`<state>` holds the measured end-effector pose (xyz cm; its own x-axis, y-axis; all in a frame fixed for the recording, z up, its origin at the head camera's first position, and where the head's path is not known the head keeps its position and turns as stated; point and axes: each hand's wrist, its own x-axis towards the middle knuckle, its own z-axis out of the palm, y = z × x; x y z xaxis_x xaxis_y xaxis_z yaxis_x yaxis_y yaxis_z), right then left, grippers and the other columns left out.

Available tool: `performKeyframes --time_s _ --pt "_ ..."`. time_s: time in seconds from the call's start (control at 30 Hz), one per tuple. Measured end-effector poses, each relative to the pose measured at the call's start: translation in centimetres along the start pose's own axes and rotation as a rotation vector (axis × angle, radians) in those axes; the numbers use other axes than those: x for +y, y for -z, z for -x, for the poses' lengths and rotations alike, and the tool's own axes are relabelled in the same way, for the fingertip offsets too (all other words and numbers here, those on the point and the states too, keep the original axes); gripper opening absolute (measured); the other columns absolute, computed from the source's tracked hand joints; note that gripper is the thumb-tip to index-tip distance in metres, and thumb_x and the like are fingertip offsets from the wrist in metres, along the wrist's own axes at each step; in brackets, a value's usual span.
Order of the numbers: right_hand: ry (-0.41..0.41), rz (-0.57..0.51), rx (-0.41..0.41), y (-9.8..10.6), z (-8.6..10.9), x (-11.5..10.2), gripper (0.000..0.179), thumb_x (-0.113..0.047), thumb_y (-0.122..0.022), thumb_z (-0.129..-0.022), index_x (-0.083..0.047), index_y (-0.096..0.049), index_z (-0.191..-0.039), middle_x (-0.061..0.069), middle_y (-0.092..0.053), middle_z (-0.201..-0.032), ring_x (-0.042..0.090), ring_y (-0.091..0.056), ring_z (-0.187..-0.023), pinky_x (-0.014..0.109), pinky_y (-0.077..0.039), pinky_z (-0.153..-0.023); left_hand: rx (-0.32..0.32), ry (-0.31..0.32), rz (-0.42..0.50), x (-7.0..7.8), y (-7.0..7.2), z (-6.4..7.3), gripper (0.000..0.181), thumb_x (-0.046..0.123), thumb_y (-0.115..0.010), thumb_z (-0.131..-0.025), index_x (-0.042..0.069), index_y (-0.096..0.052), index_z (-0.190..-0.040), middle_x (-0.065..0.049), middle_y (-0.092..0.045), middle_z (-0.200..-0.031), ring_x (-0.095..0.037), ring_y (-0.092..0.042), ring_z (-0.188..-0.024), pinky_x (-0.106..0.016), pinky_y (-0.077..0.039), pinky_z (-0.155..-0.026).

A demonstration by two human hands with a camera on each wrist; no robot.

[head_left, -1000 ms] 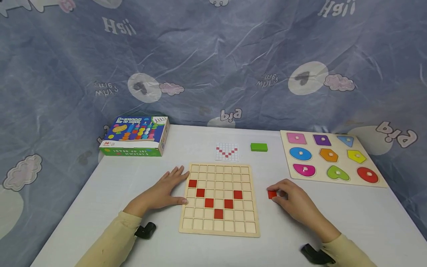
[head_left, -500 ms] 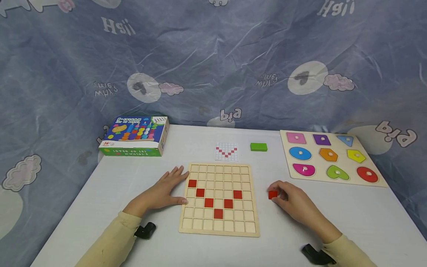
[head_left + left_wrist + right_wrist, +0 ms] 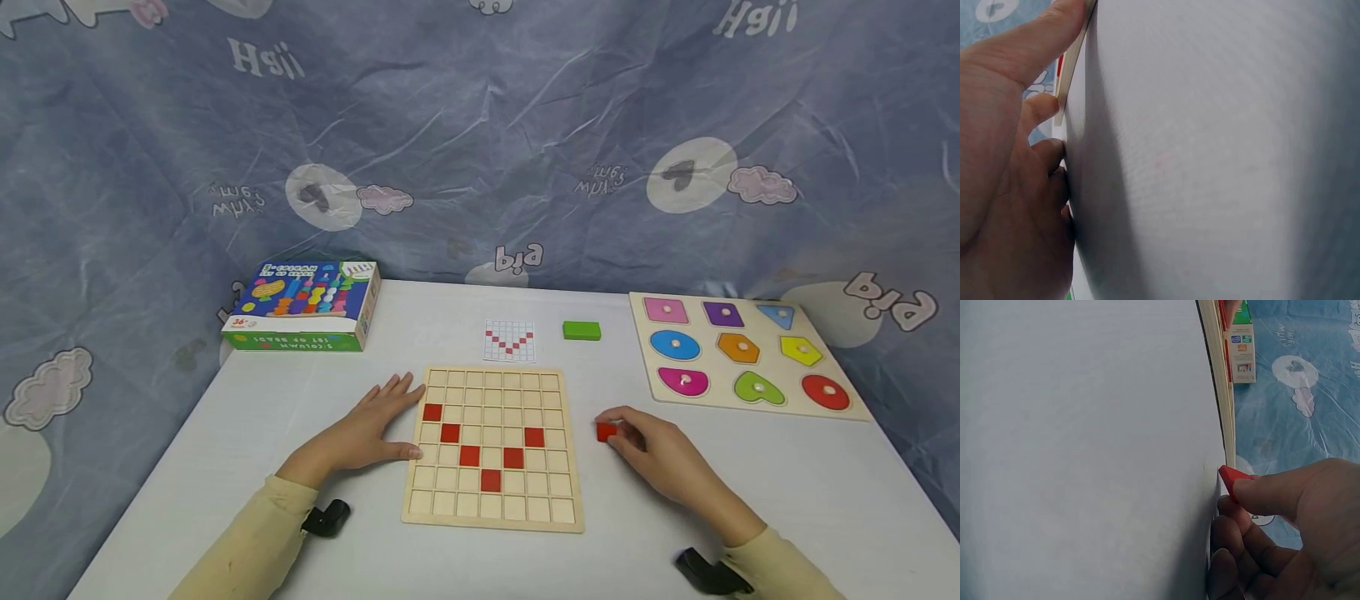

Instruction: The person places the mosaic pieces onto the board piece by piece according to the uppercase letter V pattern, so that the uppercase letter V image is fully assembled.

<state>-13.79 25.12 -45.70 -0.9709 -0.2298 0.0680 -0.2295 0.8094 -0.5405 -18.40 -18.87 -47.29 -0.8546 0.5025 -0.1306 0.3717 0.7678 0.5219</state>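
A wooden grid board [image 3: 493,517] lies in the middle of the white table, with several red square tiles in its cells forming a lopsided V. My left hand [image 3: 367,429] rests on the table at the board's left side, fingers spread, thumb and index fingertips at its edge. Right of the board, my right hand [image 3: 660,454] pinches a loose red tile [image 3: 607,432] between thumb and fingers. The right wrist view shows that tile [image 3: 1232,480] tilted close to the tabletop, partly covered by the thumb.
Behind the board lie a small card [image 3: 510,341] printed with a red V pattern and a green block [image 3: 582,331]. A colourful toy box [image 3: 303,306] stands at the back left. A shape puzzle board [image 3: 750,357] lies at the right.
My right hand shifts slightly left toward the board with the red tile, which sits a little farther from me than half a second ago. My left hand stays in place.
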Motion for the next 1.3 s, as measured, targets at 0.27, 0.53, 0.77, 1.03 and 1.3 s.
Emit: performKeyframes --time_s 0.27,0.53,0.77,1.03,1.3 --pt "-0.008 -0.020 0.032 -0.3 -0.5 -0.5 0.027 -0.009 -0.076 -0.092 -0.019 -0.068 -0.115 -0.007 -0.054 -0.077 0.012 -0.053 -0.072 0.022 -0.047 -0.060 -0.003 0.004 -0.001 -0.1 -0.1 0.0 0.102 0.057 -0.080 -0.081 0.017 -0.031 -0.161 -0.013 -0.014 -0.169 -0.033 -0.006 -0.157 -0.055 -0.006 -0.126" --pt "0.006 -0.055 0.048 -0.8 -1.0 -1.1 0.025 -0.009 -0.075 -0.092 -0.020 -0.069 -0.114 -0.007 -0.063 -0.083 0.012 -0.056 -0.074 0.022 -0.051 -0.063 -0.003 0.000 0.001 -0.1 -0.1 0.0 0.102 0.056 -0.080 -0.081 0.016 -0.031 -0.161 -0.013 -0.014 -0.169 -0.033 -0.006 -0.157 -0.055 -0.006 -0.126" --pt "0.008 -0.057 0.050 -1.2 -1.5 -1.9 0.023 -0.010 -0.075 -0.093 -0.019 -0.069 -0.113 -0.008 -0.064 -0.083 0.011 -0.057 -0.074 0.023 -0.052 -0.064 -0.003 0.002 0.003 -0.1 -0.1 0.0 0.102 0.057 -0.079 -0.081 0.017 -0.031 -0.161 -0.013 -0.014 -0.169 -0.033 -0.006 -0.157 -0.054 -0.005 -0.126" --pt "0.036 -0.085 0.058 -1.9 -2.4 -2.6 0.024 -0.011 -0.075 -0.093 -0.018 -0.068 -0.114 -0.007 -0.065 -0.085 0.011 -0.058 -0.074 0.023 -0.053 -0.064 0.000 -0.004 0.001 -0.2 -0.1 -0.1 0.103 0.059 -0.079 -0.081 0.017 -0.031 -0.162 -0.012 -0.013 -0.170 -0.032 -0.005 -0.157 -0.054 -0.005 -0.126" --pt "0.041 -0.107 0.053 -2.5 -3.1 -3.1 0.022 -0.009 -0.076 -0.092 -0.015 -0.069 -0.112 -0.007 -0.063 -0.083 0.011 -0.057 -0.074 0.024 -0.052 -0.066 0.000 0.003 0.004 -0.2 -0.1 -0.1 0.102 0.058 -0.079 -0.080 0.017 -0.032 -0.161 -0.012 -0.013 -0.170 -0.032 -0.005 -0.157 -0.054 -0.005 -0.126"
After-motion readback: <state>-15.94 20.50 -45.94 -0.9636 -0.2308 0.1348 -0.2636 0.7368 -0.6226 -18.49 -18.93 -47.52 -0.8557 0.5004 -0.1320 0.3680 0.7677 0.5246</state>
